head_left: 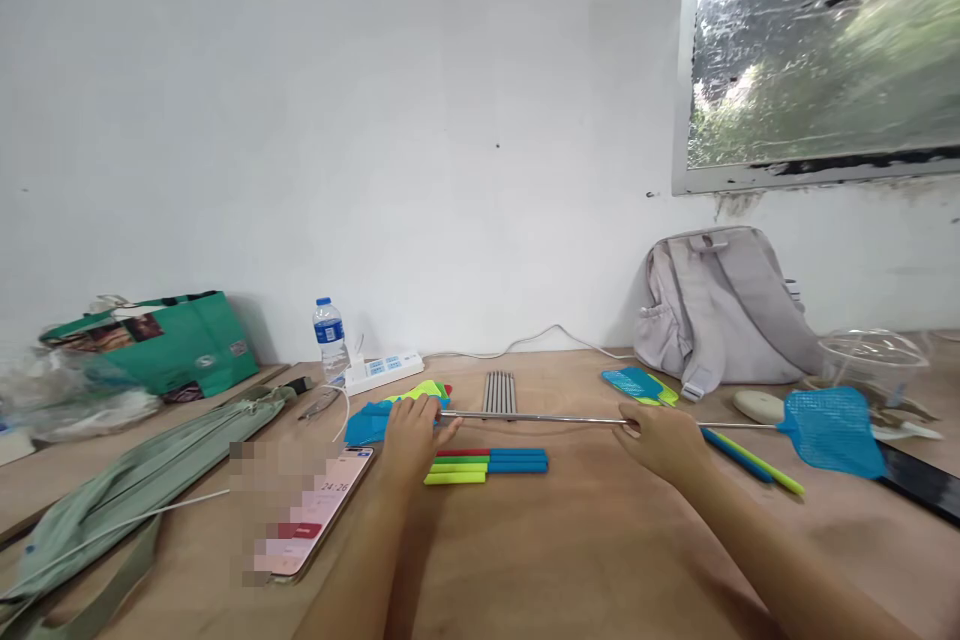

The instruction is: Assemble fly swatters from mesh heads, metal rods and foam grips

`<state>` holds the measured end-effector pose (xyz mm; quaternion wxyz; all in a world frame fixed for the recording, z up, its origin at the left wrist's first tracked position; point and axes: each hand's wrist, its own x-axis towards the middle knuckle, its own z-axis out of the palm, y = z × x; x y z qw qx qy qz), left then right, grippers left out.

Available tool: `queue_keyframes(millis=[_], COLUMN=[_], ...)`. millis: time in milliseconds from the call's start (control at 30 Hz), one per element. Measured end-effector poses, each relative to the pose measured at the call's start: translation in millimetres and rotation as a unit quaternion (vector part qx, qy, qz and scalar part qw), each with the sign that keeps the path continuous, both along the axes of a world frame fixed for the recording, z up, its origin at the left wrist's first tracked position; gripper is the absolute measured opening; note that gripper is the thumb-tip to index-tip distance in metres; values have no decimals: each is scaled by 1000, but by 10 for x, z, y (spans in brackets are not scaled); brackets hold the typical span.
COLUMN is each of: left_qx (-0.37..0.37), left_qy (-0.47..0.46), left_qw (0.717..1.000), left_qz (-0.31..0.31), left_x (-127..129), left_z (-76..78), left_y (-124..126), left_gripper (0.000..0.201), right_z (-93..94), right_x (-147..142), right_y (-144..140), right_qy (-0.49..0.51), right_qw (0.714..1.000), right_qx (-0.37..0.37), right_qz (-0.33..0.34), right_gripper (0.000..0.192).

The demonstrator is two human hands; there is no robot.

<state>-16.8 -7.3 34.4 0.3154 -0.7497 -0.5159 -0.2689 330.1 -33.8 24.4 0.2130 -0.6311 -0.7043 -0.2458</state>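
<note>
My left hand grips one end of a thin metal rod that lies level above the wooden table. My right hand holds the same rod further right. The rod ends in a blue fly-swatter head at the right. Under my left hand lie blue and yellow-green swatter heads. Just in front of the rod lie coloured handle sleeves in red, green, yellow and blue. A bundle of bare metal rods lies behind it.
A phone lies at front left beside a green fabric bag. A water bottle, power strip and green shopping bag stand at the wall. A grey backpack, more swatter parts and a clear container sit right.
</note>
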Motion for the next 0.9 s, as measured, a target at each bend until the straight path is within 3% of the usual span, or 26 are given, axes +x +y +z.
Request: queue_keyframes(millis=[233,400,567,733,833,900], left_qx=[-1,-26,-16,-17,-11,-12], left_qy=[-4,8,14,73,98,88], left_qw=[1000,997,996,992,991,994], left_qz=[-4,-73,-87,-101,-88,-68], left_x=[85,394,620,459,308,180], left_z=[76,70,11,-10,-6,4], left_y=[-126,-230,-282,-212,-147,-120], left_gripper=[34,28,16,19,21,18], right_z=[53,63,53,27,8,3], right_x=[-85,-253,-355,-320,-277,-181], right_y=[-80,-140,-174,-121,-70,-41], right_qy=[28,41,58,1,-37,-33], right_qw=[999,999,998,998,995,996], right_qx=[7,-11,-21,3,12,14], right_qz=[-15,13,18,56,91,77], right_gripper=[22,20,17,17,16,17])
